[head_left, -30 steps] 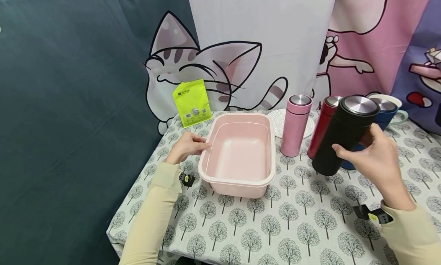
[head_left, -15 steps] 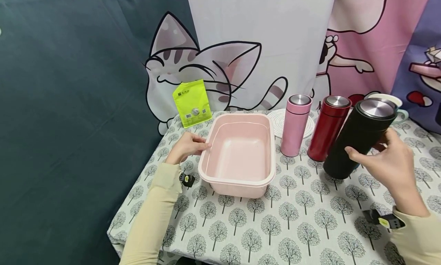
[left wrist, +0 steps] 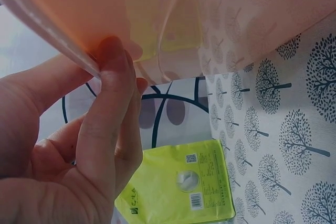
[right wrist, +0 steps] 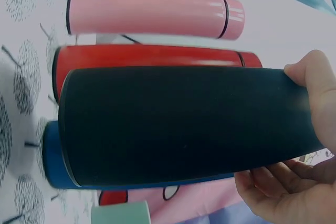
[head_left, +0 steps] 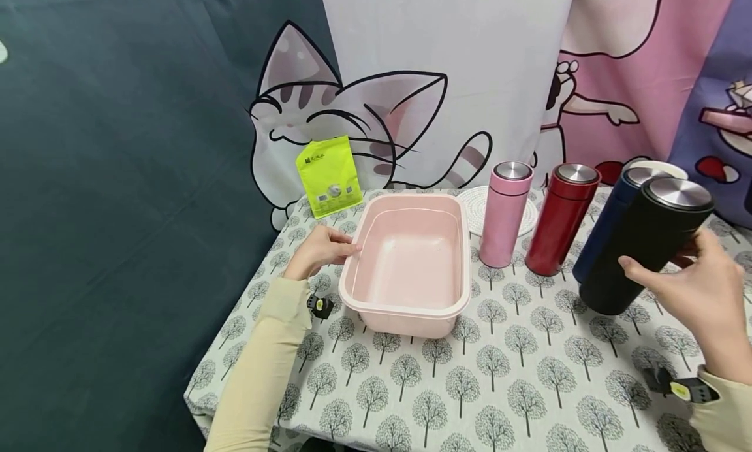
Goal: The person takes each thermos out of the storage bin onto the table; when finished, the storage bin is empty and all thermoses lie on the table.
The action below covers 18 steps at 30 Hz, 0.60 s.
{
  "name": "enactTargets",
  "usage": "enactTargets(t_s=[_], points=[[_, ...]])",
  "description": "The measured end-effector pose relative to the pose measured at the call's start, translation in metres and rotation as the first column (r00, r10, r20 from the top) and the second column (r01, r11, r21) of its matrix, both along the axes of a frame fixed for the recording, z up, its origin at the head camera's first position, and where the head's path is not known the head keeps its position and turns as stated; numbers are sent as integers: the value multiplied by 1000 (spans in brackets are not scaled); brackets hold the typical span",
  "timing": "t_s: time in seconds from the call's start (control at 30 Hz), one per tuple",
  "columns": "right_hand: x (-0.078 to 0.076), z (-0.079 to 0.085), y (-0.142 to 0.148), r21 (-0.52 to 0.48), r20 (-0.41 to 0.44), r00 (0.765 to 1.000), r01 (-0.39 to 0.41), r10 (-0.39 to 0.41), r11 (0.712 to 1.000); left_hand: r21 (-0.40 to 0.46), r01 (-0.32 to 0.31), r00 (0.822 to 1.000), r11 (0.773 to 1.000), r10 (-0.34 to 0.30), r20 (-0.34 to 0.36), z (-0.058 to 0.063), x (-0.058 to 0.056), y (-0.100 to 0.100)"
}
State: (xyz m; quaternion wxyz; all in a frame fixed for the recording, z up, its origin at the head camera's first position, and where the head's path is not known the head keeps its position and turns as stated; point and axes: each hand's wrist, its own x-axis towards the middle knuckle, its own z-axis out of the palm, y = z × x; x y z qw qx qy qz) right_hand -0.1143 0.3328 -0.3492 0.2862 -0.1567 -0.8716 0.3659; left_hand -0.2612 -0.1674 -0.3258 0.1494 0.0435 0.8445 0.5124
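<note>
My left hand pinches the left rim of a pale pink plastic basin; thumb and fingers grip that rim in the left wrist view. On the right, my right hand holds a black thermos flask with a steel lid top, fingers curled round its upper part. The black thermos leans in the head view and partly hides a blue thermos behind it. Left of these, a red thermos and a pink thermos stand upright. Whether the black thermos touches the table I cannot tell.
A yellow-green pouch stands at the back left against the cat-print curtain. A round white woven mat lies behind the pink thermos. A pale green mug shows beside the blue thermos. Tree-print cloth covers the table.
My right hand has carried the black thermos to the right and slightly nearer, uncovering the red thermos and then part of the blue one. The left hand and basin have stayed put.
</note>
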Motion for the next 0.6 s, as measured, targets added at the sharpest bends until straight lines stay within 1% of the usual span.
enactTargets(t_s=[0.17, 0.2, 0.27, 0.33, 0.43, 0.5, 0.6], points=[[0, -7, 10, -56, -18, 999, 49, -50, 997, -5, -3, 1000, 1000, 3, 5, -2, -1, 2], [0, -9, 12, -71, -35, 998, 54, -57, 996, -4, -2, 1000, 1000, 2, 5, -3, -2, 2], [-2, -12, 16, -91, -90, 994, 59, -67, 994, -3, -3, 1000, 1000, 3, 6, -3, -2, 2], [-3, -15, 20, -99, -165, 984, 46, -62, 994, 2, -3, 1000, 1000, 3, 9, -3, -2, 2], [-5, -16, 25, -90, -288, 957, 14, -39, 996, 6, -4, 1000, 1000, 4, 10, -3, -2, 1], [-7, -17, 28, -84, -327, 944, 12, -39, 996, 5, -6, 1000, 1000, 6, 10, -3, -2, 0], [-10, -19, 32, -97, -342, 938, 26, -58, 995, -2, -8, 1000, 1000, 8, 4, -2, -2, -1]])
